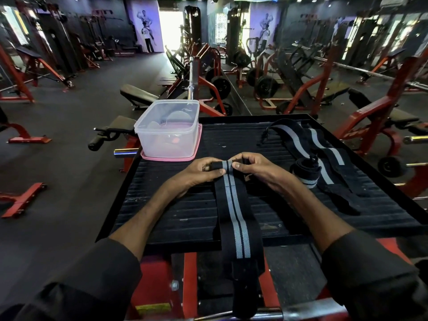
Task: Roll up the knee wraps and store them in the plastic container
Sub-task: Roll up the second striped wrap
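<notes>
Two hands work at the middle of a black ribbed platform [180, 214]. The left hand [201, 171] and the right hand [257, 166] each pinch one side of the far end of one knee wrap [234, 212], with thumb and curled fingers closed on it. At this end the wrap is turned over into a small, thin roll. The rest of this black wrap, with two grey stripes, lies flat toward the near side and hangs over the near edge of the platform.

To the right of the hands, just beside the right hand, lies one rolled wrap [305, 173], already wound into a thick bundle. Behind it and further right lie flat wraps [324, 154], not rolled and overlapping each other. I cannot tell if they are one or two pieces.

One plastic container [169, 135], clear and without cover, stands at the far left corner of the platform. It sits on one pink lid [148, 156]. It is near the left hand but apart from it.

Both forearms come out of dark sleeves. Around the platform stand many red gym machines.
</notes>
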A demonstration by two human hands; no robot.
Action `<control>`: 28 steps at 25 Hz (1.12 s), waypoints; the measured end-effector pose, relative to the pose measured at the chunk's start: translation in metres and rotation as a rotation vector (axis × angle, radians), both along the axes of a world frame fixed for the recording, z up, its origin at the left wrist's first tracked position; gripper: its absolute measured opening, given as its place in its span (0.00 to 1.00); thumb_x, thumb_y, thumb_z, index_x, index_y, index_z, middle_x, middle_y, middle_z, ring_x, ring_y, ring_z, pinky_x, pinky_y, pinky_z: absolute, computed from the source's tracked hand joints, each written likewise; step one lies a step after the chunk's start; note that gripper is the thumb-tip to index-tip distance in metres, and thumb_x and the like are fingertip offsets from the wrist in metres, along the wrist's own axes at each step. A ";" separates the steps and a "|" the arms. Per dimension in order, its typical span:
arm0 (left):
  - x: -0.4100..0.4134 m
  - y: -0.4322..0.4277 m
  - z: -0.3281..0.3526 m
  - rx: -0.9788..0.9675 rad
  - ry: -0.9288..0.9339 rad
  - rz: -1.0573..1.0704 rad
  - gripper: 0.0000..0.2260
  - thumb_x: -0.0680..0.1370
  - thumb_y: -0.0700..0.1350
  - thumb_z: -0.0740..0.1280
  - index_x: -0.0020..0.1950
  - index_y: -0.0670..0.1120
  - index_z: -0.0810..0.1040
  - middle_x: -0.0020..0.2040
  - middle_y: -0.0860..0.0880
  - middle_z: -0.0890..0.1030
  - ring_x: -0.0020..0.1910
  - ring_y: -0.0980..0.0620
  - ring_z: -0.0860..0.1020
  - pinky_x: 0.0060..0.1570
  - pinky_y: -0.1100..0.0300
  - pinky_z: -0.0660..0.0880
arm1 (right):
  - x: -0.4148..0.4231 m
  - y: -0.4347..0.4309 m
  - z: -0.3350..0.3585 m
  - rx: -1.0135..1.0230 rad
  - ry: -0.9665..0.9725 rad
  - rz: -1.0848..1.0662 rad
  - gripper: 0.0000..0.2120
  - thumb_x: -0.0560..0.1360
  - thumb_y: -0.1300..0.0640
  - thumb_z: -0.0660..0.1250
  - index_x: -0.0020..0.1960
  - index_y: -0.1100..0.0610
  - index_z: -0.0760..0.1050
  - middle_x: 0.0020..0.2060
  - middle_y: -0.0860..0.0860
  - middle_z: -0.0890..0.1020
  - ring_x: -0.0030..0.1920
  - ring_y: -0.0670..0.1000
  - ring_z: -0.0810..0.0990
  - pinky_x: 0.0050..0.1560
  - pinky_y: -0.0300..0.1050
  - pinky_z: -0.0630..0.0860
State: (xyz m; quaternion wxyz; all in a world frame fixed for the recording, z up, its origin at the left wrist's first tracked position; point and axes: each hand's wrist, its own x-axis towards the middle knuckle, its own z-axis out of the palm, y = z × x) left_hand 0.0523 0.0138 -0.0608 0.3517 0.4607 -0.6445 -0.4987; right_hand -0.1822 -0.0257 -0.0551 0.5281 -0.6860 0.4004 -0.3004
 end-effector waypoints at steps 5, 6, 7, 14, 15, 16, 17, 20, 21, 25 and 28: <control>0.003 0.005 0.007 0.052 -0.031 -0.027 0.15 0.80 0.53 0.68 0.66 0.50 0.78 0.63 0.52 0.82 0.63 0.57 0.79 0.59 0.61 0.77 | -0.003 0.003 0.002 -0.046 -0.059 0.028 0.13 0.77 0.59 0.73 0.61 0.60 0.81 0.52 0.56 0.83 0.47 0.49 0.79 0.45 0.41 0.75; 0.002 0.004 0.007 0.057 -0.042 -0.025 0.15 0.80 0.53 0.68 0.66 0.51 0.78 0.63 0.52 0.81 0.63 0.57 0.79 0.60 0.60 0.77 | -0.003 0.003 0.002 -0.058 -0.078 0.033 0.13 0.77 0.61 0.73 0.61 0.61 0.81 0.52 0.56 0.83 0.48 0.49 0.80 0.48 0.42 0.76; 0.001 0.004 0.007 0.044 -0.060 -0.020 0.15 0.81 0.54 0.67 0.65 0.51 0.78 0.62 0.52 0.82 0.62 0.57 0.79 0.60 0.59 0.77 | -0.003 0.004 0.001 -0.071 -0.095 0.037 0.14 0.76 0.63 0.73 0.61 0.63 0.81 0.53 0.57 0.84 0.50 0.50 0.81 0.52 0.44 0.77; 0.003 -0.003 0.000 -0.113 -0.176 -0.009 0.16 0.74 0.44 0.77 0.61 0.48 0.81 0.52 0.52 0.86 0.49 0.60 0.84 0.50 0.65 0.78 | -0.003 0.011 0.004 -0.032 -0.105 0.020 0.19 0.71 0.73 0.73 0.60 0.63 0.80 0.45 0.52 0.84 0.47 0.49 0.82 0.49 0.41 0.79; 0.001 -0.003 -0.001 -0.157 -0.197 0.009 0.18 0.72 0.43 0.78 0.61 0.47 0.82 0.51 0.51 0.86 0.48 0.59 0.84 0.50 0.64 0.78 | -0.004 0.011 0.006 0.016 -0.103 0.022 0.19 0.71 0.74 0.73 0.60 0.62 0.81 0.44 0.51 0.84 0.45 0.48 0.82 0.47 0.40 0.79; 0.000 -0.002 -0.003 -0.201 -0.205 0.035 0.18 0.71 0.43 0.79 0.60 0.47 0.82 0.52 0.51 0.86 0.49 0.57 0.84 0.52 0.63 0.79 | -0.005 0.011 0.008 0.075 -0.109 0.024 0.19 0.71 0.73 0.72 0.59 0.60 0.81 0.43 0.51 0.84 0.44 0.48 0.82 0.46 0.40 0.78; -0.003 0.000 -0.003 -0.241 -0.203 0.056 0.19 0.71 0.42 0.80 0.60 0.47 0.82 0.52 0.50 0.86 0.50 0.56 0.84 0.53 0.62 0.80 | -0.006 0.010 0.010 0.139 -0.134 0.026 0.17 0.72 0.72 0.72 0.58 0.58 0.82 0.44 0.51 0.85 0.44 0.48 0.83 0.46 0.41 0.77; -0.008 0.004 -0.005 -0.353 -0.195 0.086 0.19 0.70 0.42 0.80 0.60 0.46 0.82 0.53 0.50 0.85 0.51 0.55 0.84 0.53 0.65 0.79 | -0.004 0.006 0.011 0.243 -0.258 -0.035 0.12 0.74 0.64 0.73 0.57 0.54 0.83 0.49 0.52 0.87 0.47 0.50 0.84 0.47 0.47 0.75; -0.010 0.006 -0.004 -0.397 -0.198 0.098 0.20 0.70 0.42 0.80 0.60 0.46 0.82 0.53 0.50 0.85 0.51 0.55 0.84 0.52 0.65 0.79 | -0.003 0.006 0.011 0.234 -0.234 -0.065 0.12 0.73 0.59 0.74 0.56 0.54 0.83 0.49 0.52 0.86 0.46 0.50 0.83 0.46 0.47 0.75; -0.016 0.007 -0.007 -0.559 -0.233 0.173 0.19 0.69 0.42 0.80 0.59 0.45 0.82 0.54 0.50 0.84 0.52 0.58 0.82 0.50 0.69 0.77 | -0.001 0.017 0.006 0.132 -0.043 -0.058 0.19 0.78 0.46 0.71 0.58 0.61 0.79 0.46 0.54 0.83 0.44 0.51 0.81 0.43 0.43 0.77; -0.019 0.004 -0.011 -0.393 -0.198 0.132 0.23 0.71 0.43 0.79 0.64 0.46 0.78 0.61 0.50 0.81 0.60 0.58 0.79 0.61 0.61 0.76 | 0.000 0.020 0.001 -0.073 -0.073 -0.089 0.17 0.81 0.50 0.69 0.57 0.65 0.79 0.50 0.56 0.82 0.50 0.50 0.80 0.50 0.40 0.77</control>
